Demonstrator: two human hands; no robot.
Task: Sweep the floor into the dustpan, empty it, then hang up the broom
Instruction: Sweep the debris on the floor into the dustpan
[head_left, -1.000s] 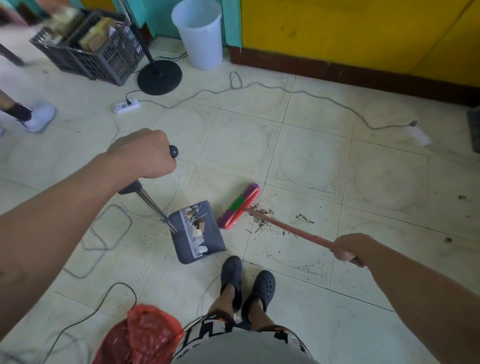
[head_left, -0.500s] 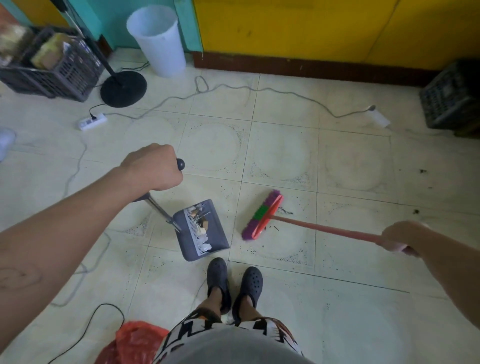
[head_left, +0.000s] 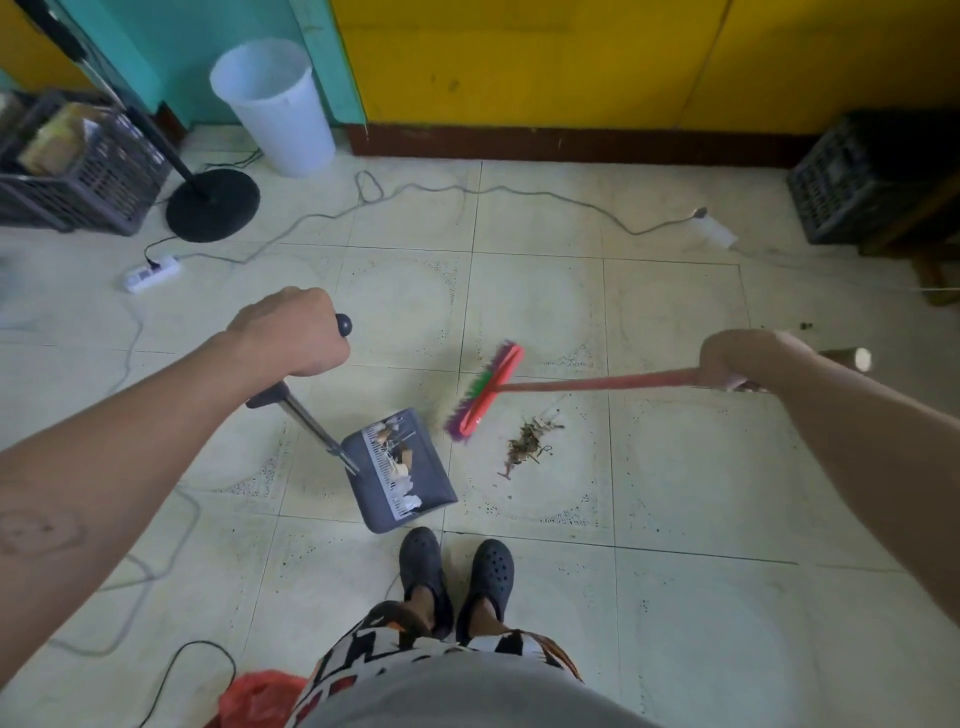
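The right hand (head_left: 727, 361) is wrapped near the top of the light, stiff red-handled broom (head_left: 485, 397), its bristled head far below, between the loose debris pile (head_left: 530, 441) and the grey long-handled dustpan (head_left: 402, 470) fisted by the left hand (head_left: 291, 338).

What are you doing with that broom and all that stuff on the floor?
A person is sweeping up. The left hand holds the long handle of a grey dustpan that sits on the floor with scraps already in it. The right hand holds a red broom. A small pile of bits lies just right of the brush, not yet in the pan.
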